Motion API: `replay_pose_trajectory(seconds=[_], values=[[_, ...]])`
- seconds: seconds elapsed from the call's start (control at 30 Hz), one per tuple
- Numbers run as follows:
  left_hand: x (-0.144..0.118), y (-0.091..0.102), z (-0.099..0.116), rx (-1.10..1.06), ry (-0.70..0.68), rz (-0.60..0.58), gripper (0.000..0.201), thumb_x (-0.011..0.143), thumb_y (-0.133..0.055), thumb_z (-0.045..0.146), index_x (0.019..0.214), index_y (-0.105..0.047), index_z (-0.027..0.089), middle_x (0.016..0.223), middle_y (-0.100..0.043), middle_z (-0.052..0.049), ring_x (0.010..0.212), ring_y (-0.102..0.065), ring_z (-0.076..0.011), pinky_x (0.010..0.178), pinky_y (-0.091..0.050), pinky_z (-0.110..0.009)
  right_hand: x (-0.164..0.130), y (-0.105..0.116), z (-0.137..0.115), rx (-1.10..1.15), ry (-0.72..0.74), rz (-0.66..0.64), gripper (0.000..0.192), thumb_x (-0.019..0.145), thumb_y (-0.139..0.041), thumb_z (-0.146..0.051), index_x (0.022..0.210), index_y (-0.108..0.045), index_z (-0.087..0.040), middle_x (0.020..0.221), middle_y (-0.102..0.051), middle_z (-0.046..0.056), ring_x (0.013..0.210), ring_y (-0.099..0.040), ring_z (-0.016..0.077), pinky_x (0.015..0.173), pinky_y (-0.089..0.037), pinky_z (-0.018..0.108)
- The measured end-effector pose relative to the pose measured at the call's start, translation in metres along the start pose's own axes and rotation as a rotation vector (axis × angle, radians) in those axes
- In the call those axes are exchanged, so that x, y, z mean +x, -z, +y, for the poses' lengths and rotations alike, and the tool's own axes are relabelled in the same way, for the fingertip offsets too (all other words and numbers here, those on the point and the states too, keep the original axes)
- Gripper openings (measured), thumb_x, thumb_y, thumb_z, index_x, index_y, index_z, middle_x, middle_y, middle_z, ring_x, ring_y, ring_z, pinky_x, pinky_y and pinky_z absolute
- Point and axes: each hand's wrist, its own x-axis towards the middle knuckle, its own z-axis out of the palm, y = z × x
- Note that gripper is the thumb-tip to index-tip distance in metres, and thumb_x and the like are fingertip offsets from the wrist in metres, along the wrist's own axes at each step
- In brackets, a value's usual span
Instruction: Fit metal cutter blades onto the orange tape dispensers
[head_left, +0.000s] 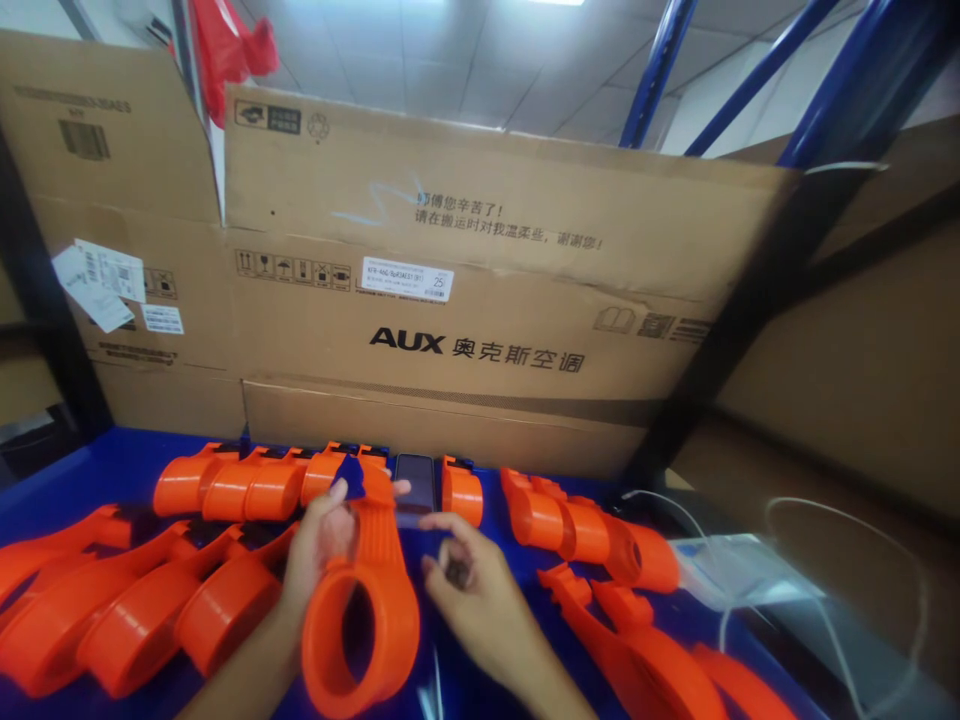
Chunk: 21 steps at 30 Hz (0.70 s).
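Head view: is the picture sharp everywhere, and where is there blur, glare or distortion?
Head view: the AUX carton print reads sharply; the left hand, right hand and held orange part are softly blurred; a ceiling light glares at the top edge; the blue rack beams lean, showing wide-angle distortion.

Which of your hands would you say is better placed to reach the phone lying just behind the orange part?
Probably the right hand: it is free beside the phone, while the left hand grips the orange part.

Left hand grips orange ring-ended part, ring end toward camera. Right hand just beside it, fingers curled. More orange parts on blue table; phone behind.
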Motion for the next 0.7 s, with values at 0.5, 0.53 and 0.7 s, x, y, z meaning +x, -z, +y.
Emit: replay_pose_trajectory(seconds=[0.5,0.53,0.7], values=[[-0.002,-0.006,-0.028,-0.092,0.137,-0.105,0.056,0.086,-0.063,0.042,0.136,-0.058,0.017,0.110,-0.079,-0.016,0.099,-0.075,-0.0340,0.089,-0.056,-0.047,0.001,0.004,-0.018,0.393,-0.031,0.081,0.035,0.083,-0.076,-0.047,0.105,-0.061,-0.024,0.072,-0.049,-0.006,0.061,-0.047,0.0117,0.054,-0.044,0.022],[-0.001,-0.005,-0.028,-0.094,0.139,-0.109,0.056,0.086,-0.064,0.042,0.136,-0.058,0.016,0.110,-0.079,-0.016,0.099,-0.075,-0.0343,0.090,-0.056,-0.047,0.000,0.004,-0.018,0.376,-0.019,0.096,0.033,0.083,-0.076,-0.046,0.103,-0.061,-0.024,0.077,-0.053,-0.004,0.068,-0.052,0.0134,0.059,-0.047,0.023],[-0.002,-0.003,-0.029,-0.022,0.091,-0.069,0.048,0.084,-0.069,0.033,0.129,-0.063,0.016,0.109,-0.079,-0.015,0.100,-0.074,-0.0321,0.087,-0.056,-0.042,0.000,0.003,-0.016,0.288,0.013,0.124,0.031,0.086,-0.073,-0.047,0.105,-0.063,-0.025,0.097,-0.062,0.001,0.094,-0.061,0.0201,0.086,-0.050,0.030]])
